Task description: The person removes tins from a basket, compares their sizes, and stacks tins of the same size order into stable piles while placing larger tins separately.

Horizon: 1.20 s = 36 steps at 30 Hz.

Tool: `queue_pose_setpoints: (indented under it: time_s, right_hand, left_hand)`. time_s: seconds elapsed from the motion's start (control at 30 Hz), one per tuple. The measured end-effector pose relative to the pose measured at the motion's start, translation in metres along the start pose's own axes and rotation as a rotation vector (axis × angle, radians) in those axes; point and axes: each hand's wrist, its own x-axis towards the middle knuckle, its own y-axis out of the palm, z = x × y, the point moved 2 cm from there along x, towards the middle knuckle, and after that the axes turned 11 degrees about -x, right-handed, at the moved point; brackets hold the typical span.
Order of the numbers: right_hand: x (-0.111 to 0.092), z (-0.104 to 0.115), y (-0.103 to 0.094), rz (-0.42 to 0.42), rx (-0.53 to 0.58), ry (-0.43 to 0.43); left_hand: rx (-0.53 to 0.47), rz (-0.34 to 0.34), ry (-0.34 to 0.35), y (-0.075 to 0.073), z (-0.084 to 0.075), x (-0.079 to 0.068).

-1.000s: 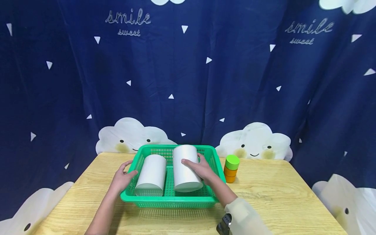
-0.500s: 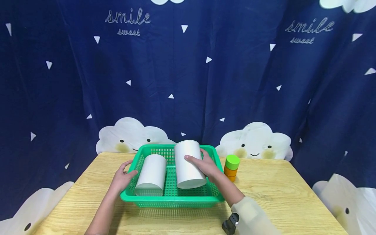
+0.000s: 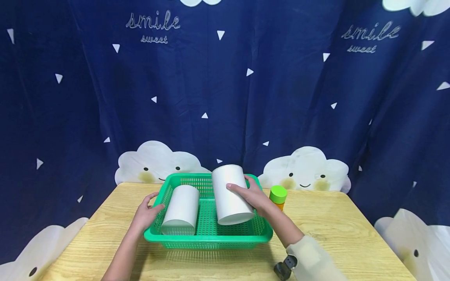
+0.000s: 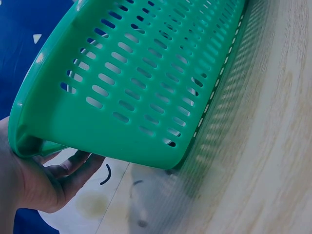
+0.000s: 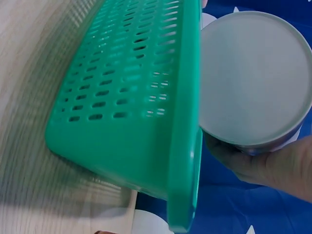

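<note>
In the head view a green slotted basket (image 3: 207, 239) stands on the table. My left hand (image 3: 145, 214) grips its left rim, thumb over the inside and fingers outside; in the left wrist view that hand (image 4: 46, 183) is at the rim's corner. One white cylinder (image 3: 182, 207) lies in the basket's left half. My right hand (image 3: 254, 195) holds a second white cylinder (image 3: 230, 195) around its right side, tilted and raised over the basket's right half. The right wrist view shows this cylinder's flat round end (image 5: 256, 78) above the rim; most fingers are hidden beneath it.
A small orange jar with a green lid (image 3: 278, 194) stands right of the basket, partly behind my right forearm. The wooden table (image 3: 327, 230) extends to both sides. A dark blue curtain (image 3: 225, 86) with cloud prints hangs behind its far edge.
My right hand has lifted the held white cylinder up and moved it a little to the right. My forearm now covers part of the jar. The left hand, basket and other cylinder stay put.
</note>
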Motion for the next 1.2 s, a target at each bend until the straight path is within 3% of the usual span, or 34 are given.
queue_pose_setpoints:
  time_s: [0.6,1.2]
  right_hand:
    - [-0.018,0.001,-0.033,0.057,0.027,-0.051]
    - [-0.034,0.002,-0.079,0.081,0.014,-0.049]
  left_hand:
    - [0.0,0.0,0.007,0.0,0.001,-0.001]
    - [0.013,0.002,0.011,0.0,0.0,-0.001]
